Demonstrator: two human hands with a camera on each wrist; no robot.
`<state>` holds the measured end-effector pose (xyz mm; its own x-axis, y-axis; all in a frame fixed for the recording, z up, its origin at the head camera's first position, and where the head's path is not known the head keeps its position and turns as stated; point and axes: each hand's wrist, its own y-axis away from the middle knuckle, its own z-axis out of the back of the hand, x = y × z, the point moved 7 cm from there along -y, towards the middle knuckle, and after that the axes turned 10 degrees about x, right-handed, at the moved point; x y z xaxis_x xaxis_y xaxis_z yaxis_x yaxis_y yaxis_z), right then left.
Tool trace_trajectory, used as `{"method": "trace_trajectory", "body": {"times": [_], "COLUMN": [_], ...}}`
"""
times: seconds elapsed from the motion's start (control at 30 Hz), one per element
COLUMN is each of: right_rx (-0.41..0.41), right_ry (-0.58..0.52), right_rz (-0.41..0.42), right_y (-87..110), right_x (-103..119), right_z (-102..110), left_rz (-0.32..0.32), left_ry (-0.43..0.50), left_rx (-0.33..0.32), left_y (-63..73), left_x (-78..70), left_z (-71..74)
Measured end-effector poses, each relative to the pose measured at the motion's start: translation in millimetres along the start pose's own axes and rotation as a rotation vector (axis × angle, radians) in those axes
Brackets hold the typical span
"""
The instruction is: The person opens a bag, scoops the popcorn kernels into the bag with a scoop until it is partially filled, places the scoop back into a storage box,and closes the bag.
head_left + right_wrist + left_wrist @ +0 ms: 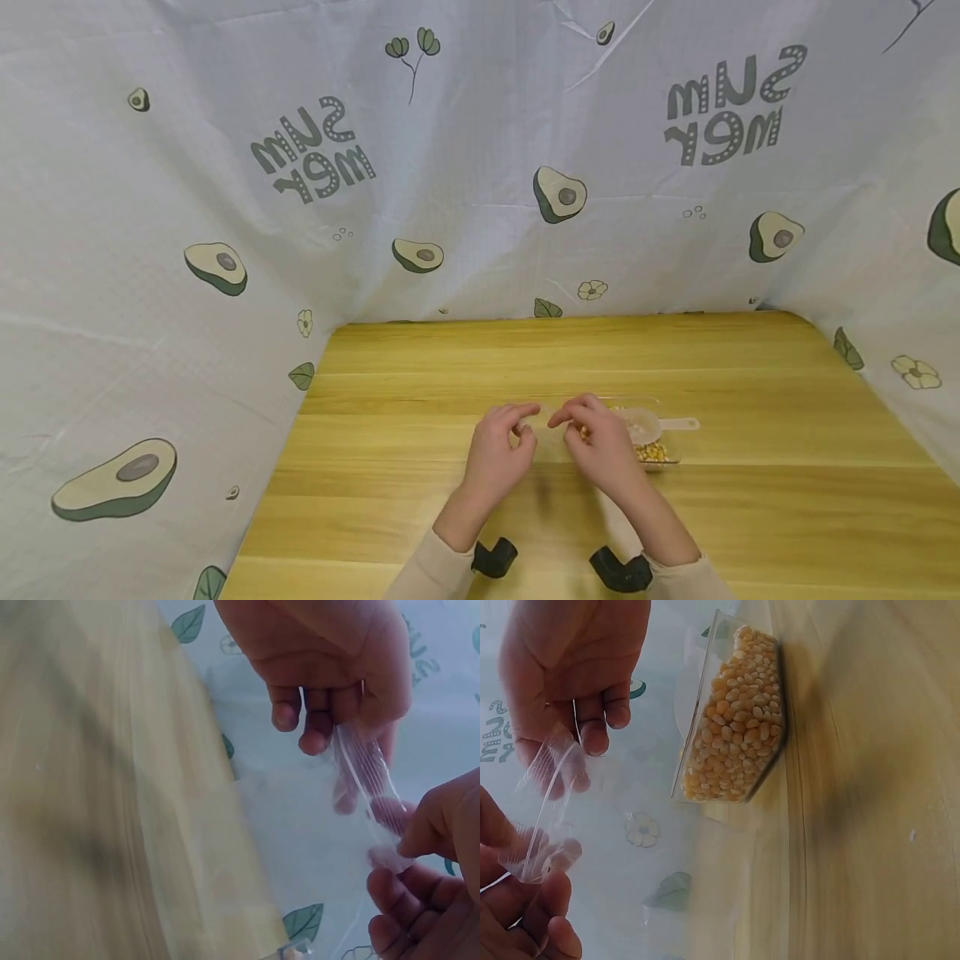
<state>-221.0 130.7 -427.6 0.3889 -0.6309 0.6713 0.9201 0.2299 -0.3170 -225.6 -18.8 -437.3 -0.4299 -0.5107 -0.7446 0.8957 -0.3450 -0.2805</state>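
In the head view, my left hand (501, 450) and right hand (603, 442) face each other over the table. Between them is a clear zip bag (551, 799), pinched along its ridged zip strip by thumb and fingers of both hands. The bag's thin see-through body (300, 836) hangs below the strip, with nothing visible inside. Beside my right hand stands a clear container (695, 742) of dried corn kernels (739, 712), partly hidden behind that hand from above. A white scoop (641, 425) lies across the container, its handle pointing right.
The wooden table (405, 367) extends around the hands. A whitish curtain (465, 167) with avocado prints rises behind it and along both sides. Black curved pieces (495, 557) sit at both wrists by the sleeves. A small pale speck (913, 835) lies on the wood.
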Motion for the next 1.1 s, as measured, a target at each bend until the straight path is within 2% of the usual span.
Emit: {"method": "trace_trajectory", "body": {"times": [0.2,0.4,0.7,0.8,1.0,1.1], "right_rx": [-0.039,-0.054,-0.081,-0.062,-0.027,-0.008], "right_ry": [-0.130,-0.235,-0.312,-0.338,-0.399,-0.448], "right_rz": [-0.036,-0.103,-0.112,-0.133,-0.163,-0.196], "right_y": [2.0,2.9,4.6,5.5,6.7,7.1], "right_x": [-12,-15,-15,-19,-21,-22], "right_z": [-1,2,3,0,-2,-2], "left_rz": [0.005,0.012,-0.009,-0.028,-0.077,-0.086], "left_ry": [0.043,0.116,0.027,0.038,0.079,0.084], "left_rx": [-0.038,-0.019,-0.022,-0.058,-0.175,-0.206], "left_y": [-0.6,-1.8,1.2,3.1,5.5,4.9], "left_x": [2.5,1.5,-1.2,0.3,0.2,-0.1], "left_z": [0.7,-0.3,-1.1,-0.9,5.8,8.3]}}
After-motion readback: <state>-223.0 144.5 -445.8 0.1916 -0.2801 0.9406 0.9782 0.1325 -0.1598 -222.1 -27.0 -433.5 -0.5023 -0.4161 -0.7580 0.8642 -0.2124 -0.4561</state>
